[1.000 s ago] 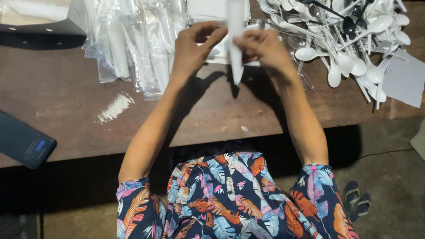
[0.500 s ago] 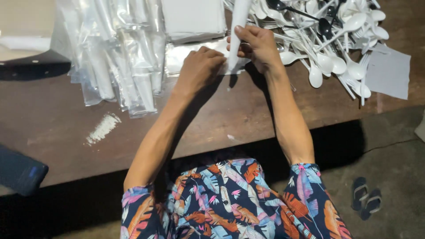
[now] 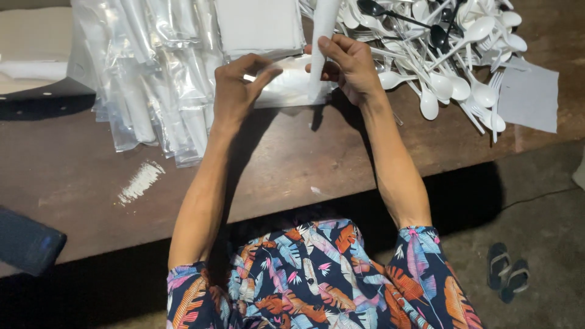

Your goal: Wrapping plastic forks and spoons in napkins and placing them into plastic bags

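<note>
Judging by its thin, limp look, the white packet (image 3: 321, 45) — pinched upright in the right hand (image 3: 347, 64) — is best gripped mid-length, while the left hand (image 3: 234, 91), fingers loosely curled, is seen holding nothing.

White packet (image 3: 321, 42) in right hand (image 3: 347, 64)

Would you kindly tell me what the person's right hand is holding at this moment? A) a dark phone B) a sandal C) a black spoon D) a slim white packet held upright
D: the right hand grips a slim white packet held upright above the table, beside the heap of white plastic spoons.
</note>
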